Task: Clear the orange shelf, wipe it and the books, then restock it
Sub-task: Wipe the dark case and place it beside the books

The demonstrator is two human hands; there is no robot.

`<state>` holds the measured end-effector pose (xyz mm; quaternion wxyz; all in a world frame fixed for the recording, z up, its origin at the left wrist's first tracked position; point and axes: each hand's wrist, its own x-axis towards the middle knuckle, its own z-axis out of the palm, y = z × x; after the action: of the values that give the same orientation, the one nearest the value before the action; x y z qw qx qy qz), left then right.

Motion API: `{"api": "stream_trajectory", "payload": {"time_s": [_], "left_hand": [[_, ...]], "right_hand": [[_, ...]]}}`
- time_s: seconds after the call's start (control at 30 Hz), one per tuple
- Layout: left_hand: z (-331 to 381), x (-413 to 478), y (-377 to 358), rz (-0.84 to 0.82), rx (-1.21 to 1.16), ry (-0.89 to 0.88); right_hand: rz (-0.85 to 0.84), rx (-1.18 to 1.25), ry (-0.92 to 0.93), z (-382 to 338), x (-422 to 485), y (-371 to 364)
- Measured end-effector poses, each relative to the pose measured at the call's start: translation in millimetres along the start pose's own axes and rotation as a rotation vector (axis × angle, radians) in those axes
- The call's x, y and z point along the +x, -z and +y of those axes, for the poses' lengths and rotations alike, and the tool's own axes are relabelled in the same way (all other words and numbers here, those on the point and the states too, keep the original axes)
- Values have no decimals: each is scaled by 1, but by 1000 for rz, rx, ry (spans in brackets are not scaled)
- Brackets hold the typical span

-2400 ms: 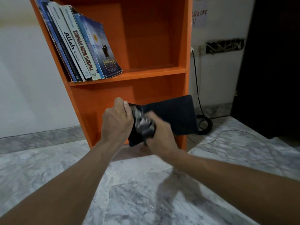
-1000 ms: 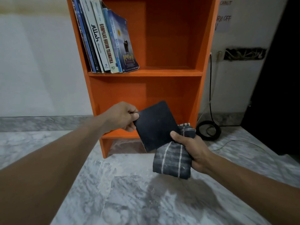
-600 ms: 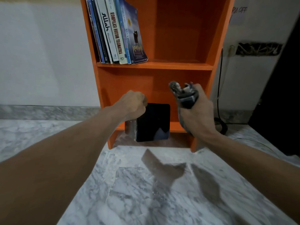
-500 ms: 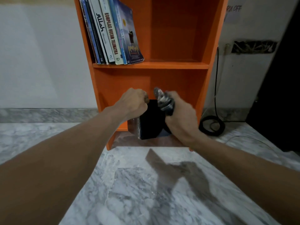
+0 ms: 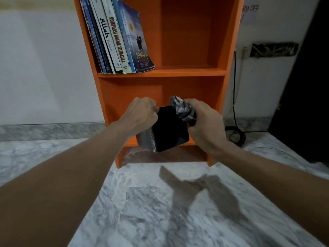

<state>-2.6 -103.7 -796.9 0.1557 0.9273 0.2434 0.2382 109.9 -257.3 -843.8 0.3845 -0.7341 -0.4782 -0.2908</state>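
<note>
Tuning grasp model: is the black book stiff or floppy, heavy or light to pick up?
Likely stiff: the black book hangs flat though the left hand grips only its upper corner. Probably light, since one hand carries it. The cover looks smooth, so it may slip under the cloth that the right hand holds.

Tops of orange shelf [image 5: 229,50] and leaning books [image 5: 114,41] cut off, black book [image 5: 169,129] corner hidden behind cloth [image 5: 183,109] and right hand [image 5: 204,125], wall note [image 5: 249,13] cropped at top

White wall [image 5: 44,68], grey marble floor [image 5: 142,211]
</note>
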Motion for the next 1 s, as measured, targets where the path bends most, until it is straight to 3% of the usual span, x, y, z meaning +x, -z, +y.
{"api": "stream_trajectory", "payload": {"time_s": [0.1, 0.2, 0.27, 0.33, 0.5, 0.63, 0.77, 0.83, 0.9, 1.0], "left_hand": [[8, 6, -2, 50, -26, -31], [0, 4, -1, 71, 13, 1], [-5, 1, 0, 91, 6, 29], [-10, -1, 0, 86, 12, 40], [-18, -6, 0, 11, -78, 2], [-2, -7, -2, -49, -180, -76], [10, -5, 1, -48, -201, -119], [10, -5, 1, -35, -340, -56], [5, -4, 3, 86, -529, 31], [-18, 1, 10, 362, -549, 198]], "right_hand": [[-99, -17, 144, -7, -27, -19], [-491, -64, 498, -8, -91, -32], [-700, -89, 559, -6, -110, -30], [-644, -22, 390, -10, -101, -19], [-306, 415, -386, -13, -27, 7], [-360, 758, -739, -7, -6, 7], [-246, 914, -951, -4, -14, -2], [-169, 928, -970, -4, -15, -2], [-150, 929, -981, -1, -15, 1], [-165, 993, -1014, -1, -16, 8]]}}
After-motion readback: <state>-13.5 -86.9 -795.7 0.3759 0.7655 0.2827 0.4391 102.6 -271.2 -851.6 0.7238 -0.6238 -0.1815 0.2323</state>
